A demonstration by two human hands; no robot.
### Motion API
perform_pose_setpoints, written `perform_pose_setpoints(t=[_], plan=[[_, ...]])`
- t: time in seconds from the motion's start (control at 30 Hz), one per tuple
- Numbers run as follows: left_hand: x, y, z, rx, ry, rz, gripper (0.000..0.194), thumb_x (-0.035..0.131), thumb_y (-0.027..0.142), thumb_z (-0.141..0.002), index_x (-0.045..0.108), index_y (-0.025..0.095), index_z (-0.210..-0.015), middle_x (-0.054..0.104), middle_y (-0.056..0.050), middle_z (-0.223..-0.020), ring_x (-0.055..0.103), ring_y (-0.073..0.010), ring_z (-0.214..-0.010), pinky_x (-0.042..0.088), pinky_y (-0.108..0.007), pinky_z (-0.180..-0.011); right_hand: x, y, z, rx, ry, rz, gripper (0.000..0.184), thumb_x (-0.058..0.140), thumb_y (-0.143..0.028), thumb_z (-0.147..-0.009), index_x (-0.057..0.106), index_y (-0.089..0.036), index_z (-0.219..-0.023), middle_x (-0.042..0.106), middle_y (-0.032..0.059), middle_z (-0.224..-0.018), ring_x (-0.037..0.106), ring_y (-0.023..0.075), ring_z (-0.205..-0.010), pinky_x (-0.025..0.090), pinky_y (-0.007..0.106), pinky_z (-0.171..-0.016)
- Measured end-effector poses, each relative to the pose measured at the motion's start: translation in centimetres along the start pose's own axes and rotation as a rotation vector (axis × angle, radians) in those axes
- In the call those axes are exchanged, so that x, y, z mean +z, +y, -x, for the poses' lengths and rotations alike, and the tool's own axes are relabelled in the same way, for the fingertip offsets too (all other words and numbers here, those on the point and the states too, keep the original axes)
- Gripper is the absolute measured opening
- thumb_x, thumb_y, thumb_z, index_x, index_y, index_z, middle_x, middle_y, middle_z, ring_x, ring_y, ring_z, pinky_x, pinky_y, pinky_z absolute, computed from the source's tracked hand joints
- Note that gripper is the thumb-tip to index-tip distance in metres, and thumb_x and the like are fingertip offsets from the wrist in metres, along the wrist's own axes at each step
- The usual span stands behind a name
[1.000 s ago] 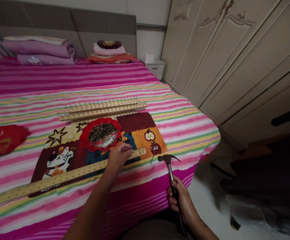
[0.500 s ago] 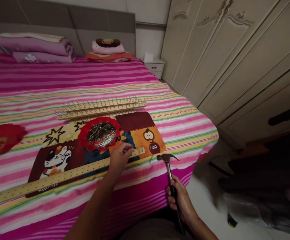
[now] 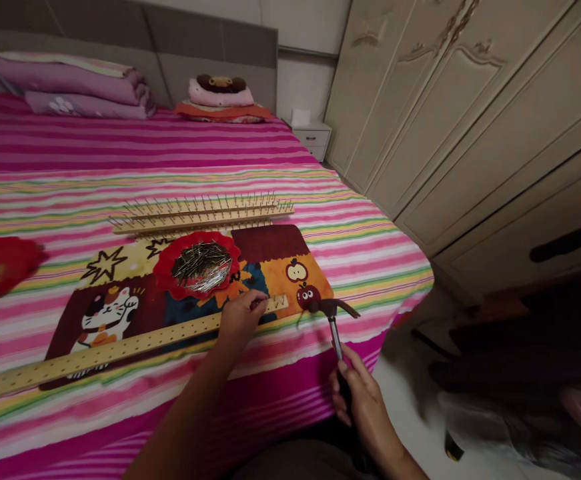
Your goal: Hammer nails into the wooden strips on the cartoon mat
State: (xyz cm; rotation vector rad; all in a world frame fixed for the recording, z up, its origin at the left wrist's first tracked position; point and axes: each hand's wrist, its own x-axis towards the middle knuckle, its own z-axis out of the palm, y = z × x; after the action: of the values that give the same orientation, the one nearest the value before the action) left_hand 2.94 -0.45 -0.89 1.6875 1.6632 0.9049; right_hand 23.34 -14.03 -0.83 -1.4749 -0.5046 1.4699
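Probably nails (image 3: 201,265) were being placed: left hand (image 3: 241,316) was at the wooden strip (image 3: 170,333), its pinch I could not tell; right hand (image 3: 365,395) clasped the hammer (image 3: 335,337), whose blow required withdrawn fingers.

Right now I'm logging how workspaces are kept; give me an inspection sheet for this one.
Surface: striped bed cover, patterned mat on it.
Job's things: hammer; perforated wooden strip along the mat's near edge; red bowl of nails; nail-studded strips behind it.
Clutter: red dish at left; folded bedding by the headboard.
Hands: right hand grips the hammer; left hand at the perforated wooden strip, its hold too small to read.
Cables: none certain; thin dark line on the floor, unidentifiable.
Surroundings: wardrobe at right, nightstand beside the headboard.
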Motion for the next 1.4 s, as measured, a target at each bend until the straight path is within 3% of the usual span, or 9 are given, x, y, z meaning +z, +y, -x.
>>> perform_pose_setpoints(t=[0.2, 0.4, 0.53, 0.73, 0.87, 0.97, 1.07, 1.17, 1.4], plan=[[0.1, 0.0, 0.0, -0.018, -0.007, -0.005, 0.013, 0.056, 0.028, -0.071, 0.066, 0.022, -0.075, 0.064, 0.002, -0.065, 0.056, -0.0115, -0.061, 0.040, -0.022, -0.060, 2.3, -5.2, 0.4, -0.335, -0.243, 0.460, 0.045, 0.046, -0.044, -0.085, 0.051, -0.021, -0.123, 0.048, -0.0035, -0.061, 0.041, 0.0095, -0.047, 0.033, 0.021, -0.044], [0.1, -0.1, 0.0, 0.003, 0.003, 0.000, 0.010, 0.055, 0.027, -0.071, 0.065, 0.022, -0.071, 0.058, 0.004, -0.058, 0.052, -0.0102, -0.056, 0.037, -0.021, -0.056, 4.3, -6.5, -1.5, -0.505, -0.351, 0.707, 0.041, 0.042, -0.033, -0.087, 0.053, -0.019, -0.123, 0.038, -0.0053, -0.056, 0.034, 0.0100, -0.048, 0.030, 0.023, -0.046], [0.1, -0.1, 0.0, 0.007, 0.004, -0.031, 0.010, 0.055, 0.026, -0.071, 0.064, 0.021, -0.069, 0.057, 0.003, -0.058, 0.052, -0.0107, -0.057, 0.036, -0.022, -0.056, 4.2, -7.0, -0.9, -0.460, -0.338, 0.629, 0.036, 0.050, -0.033, -0.082, 0.060, -0.022, -0.115, 0.041, -0.0052, -0.053, 0.034, 0.0100, -0.046, 0.029, 0.023, -0.046], [0.1, 0.0, 0.3, 0.022, 0.001, 0.010, 0.012, 0.057, 0.025, -0.071, 0.065, 0.021, -0.079, 0.063, 0.001, -0.069, 0.055, -0.0115, -0.062, 0.041, -0.022, -0.062, 2.2, -5.4, -0.3, -0.267, -0.009, 0.229, 0.046, 0.064, -0.041, -0.070, 0.059, -0.024, -0.113, 0.053, -0.0037, -0.056, 0.046, 0.0119, -0.048, 0.034, 0.022, -0.041], [-2.9, -0.5, -0.1, 0.046, 0.103, -0.080, 0.019, 0.050, 0.027, -0.077, 0.065, 0.021, -0.086, 0.065, -0.002, -0.078, 0.057, -0.0135, -0.070, 0.043, -0.024, -0.067, 0.7, -1.9, -1.6, -0.039, 0.090, -0.021, 0.059, 0.064, -0.046, -0.068, 0.047, -0.027, -0.121, 0.049, -0.0080, -0.054, 0.035, 0.0060, -0.035, 0.020, 0.014, -0.031], [-6.4, -1.1, -1.2, -0.013, 0.257, -0.355, 0.022, 0.047, 0.026, -0.078, 0.066, 0.021, -0.087, 0.065, -0.006, -0.093, 0.058, -0.0188, -0.085, 0.042, -0.027, -0.074, 0.0, 0.7, -2.4, 0.012, 0.090, -0.122, 0.056, 0.064, -0.046, -0.067, 0.046, -0.027, -0.117, 0.048, -0.0092, -0.052, 0.034, 0.0050, -0.033, 0.019, 0.012, -0.030], [-8.8, -1.4, -3.0, -0.114, 0.137, -0.594, 0.022, 0.049, 0.027, -0.075, 0.068, 0.021, -0.083, 0.066, -0.009, -0.093, 0.059, -0.0225, -0.082, 0.040, -0.028, -0.066, -0.3, 2.3, -2.7, 0.009, 0.084, -0.148, 0.051, 0.063, -0.047, -0.069, 0.046, -0.027, -0.113, 0.048, -0.0095, -0.052, 0.034, 0.0045, -0.033, 0.020, 0.012, -0.030], [-9.3, -1.4, -4.6, -0.205, -0.022, -0.694, 0.018, 0.053, 0.029, -0.071, 0.069, 0.022, -0.077, 0.068, -0.008, -0.082, 0.060, -0.0224, -0.074, 0.036, -0.027, -0.057, -0.4, 2.8, -2.8, 0.005, 0.072, -0.144, 0.050, 0.064, -0.049, -0.068, 0.047, -0.027, -0.110, 0.048, -0.0093, -0.053, 0.034, 0.0039, -0.033, 0.020, 0.011, -0.030], [-8.8, -1.7, -5.9, -0.217, -0.059, -0.637, 0.016, 0.053, 0.028, -0.070, 0.067, 0.022, -0.066, 0.064, -0.005, -0.060, 0.056, -0.0179, -0.059, 0.031, -0.024, -0.051, -0.6, 3.0, -3.3, 0.017, 0.055, -0.188, 0.051, 0.064, -0.047, -0.068, 0.045, -0.028, -0.112, 0.049, -0.0095, -0.052, 0.033, 0.0038, -0.032, 0.019, 0.011, -0.029]])
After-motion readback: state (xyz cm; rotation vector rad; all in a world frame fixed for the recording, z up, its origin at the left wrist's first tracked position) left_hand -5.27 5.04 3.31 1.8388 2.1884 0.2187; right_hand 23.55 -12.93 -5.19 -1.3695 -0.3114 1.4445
